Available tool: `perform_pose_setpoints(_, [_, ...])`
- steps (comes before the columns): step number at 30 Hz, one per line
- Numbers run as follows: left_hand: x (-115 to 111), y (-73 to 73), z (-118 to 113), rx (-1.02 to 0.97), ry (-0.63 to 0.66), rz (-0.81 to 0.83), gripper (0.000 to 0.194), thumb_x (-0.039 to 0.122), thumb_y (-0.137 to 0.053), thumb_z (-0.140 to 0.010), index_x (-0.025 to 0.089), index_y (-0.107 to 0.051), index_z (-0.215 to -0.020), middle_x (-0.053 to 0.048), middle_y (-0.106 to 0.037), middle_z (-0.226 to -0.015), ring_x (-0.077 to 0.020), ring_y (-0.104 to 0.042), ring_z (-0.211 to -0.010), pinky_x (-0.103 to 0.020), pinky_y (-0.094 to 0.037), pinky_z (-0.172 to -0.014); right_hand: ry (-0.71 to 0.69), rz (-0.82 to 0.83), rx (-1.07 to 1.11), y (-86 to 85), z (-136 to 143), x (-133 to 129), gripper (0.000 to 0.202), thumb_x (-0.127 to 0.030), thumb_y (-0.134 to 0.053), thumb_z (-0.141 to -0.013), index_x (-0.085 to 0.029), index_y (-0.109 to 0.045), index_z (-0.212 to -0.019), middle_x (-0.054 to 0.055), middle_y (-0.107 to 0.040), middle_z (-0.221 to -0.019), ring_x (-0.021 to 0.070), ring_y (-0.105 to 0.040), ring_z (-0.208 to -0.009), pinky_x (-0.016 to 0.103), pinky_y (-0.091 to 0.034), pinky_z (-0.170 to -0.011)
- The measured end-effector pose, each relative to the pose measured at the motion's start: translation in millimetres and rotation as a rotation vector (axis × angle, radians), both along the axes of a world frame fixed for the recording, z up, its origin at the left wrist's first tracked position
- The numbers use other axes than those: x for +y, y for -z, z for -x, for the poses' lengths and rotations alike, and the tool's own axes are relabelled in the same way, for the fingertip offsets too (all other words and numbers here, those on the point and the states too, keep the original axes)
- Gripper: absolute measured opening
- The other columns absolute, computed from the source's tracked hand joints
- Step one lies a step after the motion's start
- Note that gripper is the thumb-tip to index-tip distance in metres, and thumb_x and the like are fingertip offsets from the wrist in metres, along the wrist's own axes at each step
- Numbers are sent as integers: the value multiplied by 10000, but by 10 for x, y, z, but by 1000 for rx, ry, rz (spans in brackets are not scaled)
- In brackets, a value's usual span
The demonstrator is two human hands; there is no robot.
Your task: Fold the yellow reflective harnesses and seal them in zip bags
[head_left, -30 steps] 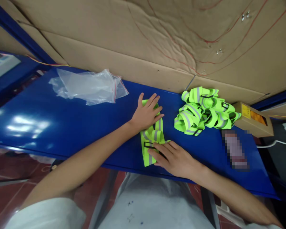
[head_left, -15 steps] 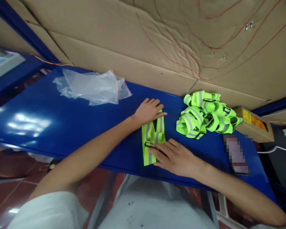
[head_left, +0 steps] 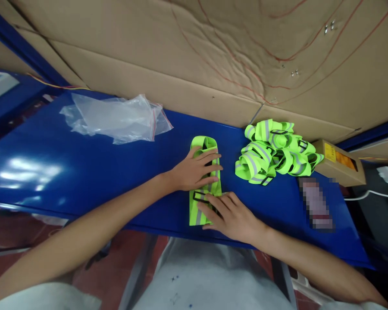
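A neon-yellow reflective strap (head_left: 196,214) with grey stripes lies folded on the blue table in front of me, its far end forming a loop. Across its middle my left hand (head_left: 197,170) lies flat with fingers spread, pressing on the layers. My right hand (head_left: 231,215) rests on the near right part of the strap, fingers slightly bent and touching it beside a black rectangular buckle (head_left: 200,196). Its fingertips partly cover the strap's edge. To the right sits a heap of similar neon-yellow straps (head_left: 261,157) with black buckles.
Clear zip bags (head_left: 116,118) lie at the back left of the blue table (head_left: 100,172). On the right are a small cardboard box (head_left: 352,170) and a pixelated, phone-like object (head_left: 317,204). A cardboard wall (head_left: 148,56) with red wires stands behind the table.
My left hand has moved nearer, from the strap's far end to its middle, uncovering the far loop. My right hand stays by the buckle. The view has shifted slightly.
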State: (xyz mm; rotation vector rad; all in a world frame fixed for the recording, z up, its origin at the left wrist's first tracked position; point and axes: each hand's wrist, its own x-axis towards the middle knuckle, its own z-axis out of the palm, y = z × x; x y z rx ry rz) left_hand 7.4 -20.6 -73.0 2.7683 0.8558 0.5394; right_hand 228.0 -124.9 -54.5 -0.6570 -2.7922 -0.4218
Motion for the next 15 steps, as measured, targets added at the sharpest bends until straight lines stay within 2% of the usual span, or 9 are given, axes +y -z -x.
perform_pose_setpoints(3, [76, 38, -48, -21, -65, -38, 417, 471, -470, -1048, 297, -585, -1410, -120, -458, -1603, -314, -328, -1547, -649, 5, -1251, -12, -73, -17, -9, -5, -28, 441, -276, -577, -1024, -135, -556, -1441, 165, -688, -1333, 264, -666, -1037, 438, -486, -909])
perform_pose_setpoints(5, [106, 34, -86, -34, -117, -66, 403, 465, -480, -1043, 311, -598, -1397, -107, -480, -1588, -326, -333, -1543, -692, 78, -1229, -34, -95, -28, -15, -8, -36, 422, -203, -561, -1013, -129, -566, -1428, 162, -692, -1333, 260, -669, -1062, 428, -495, -910])
perform_pose_setpoints(7, [139, 33, -130, -40, -168, -88, 390, 457, -490, -1037, 308, -621, -1373, -102, -505, -1568, -331, -337, -1539, -706, 94, -1222, -41, -89, -29, -27, -8, -28, 415, -196, -548, -1015, -122, -567, -1423, 169, -694, -1334, 255, -674, -1060, 422, -500, -902])
perform_pose_setpoints(11, [239, 69, -210, -69, -251, -98, 372, 458, -482, -1040, 301, -643, -1336, -96, -517, -1554, -302, -330, -1543, -657, 5, -1262, -29, -18, -10, -93, -15, 47, 438, -277, -562, -1034, -99, -552, -1435, 186, -690, -1330, 256, -683, -1035, 412, -485, -880])
perform_pose_setpoints(15, [315, 103, -217, -93, -253, -56, 367, 462, -440, -1058, 283, -655, -1295, -116, -515, -1547, -305, -343, -1534, -651, -22, -1251, -25, 57, -15, -176, -53, 161, 419, -336, -519, -1064, -120, -569, -1419, 143, -717, -1277, 229, -681, -998, 383, -463, -854])
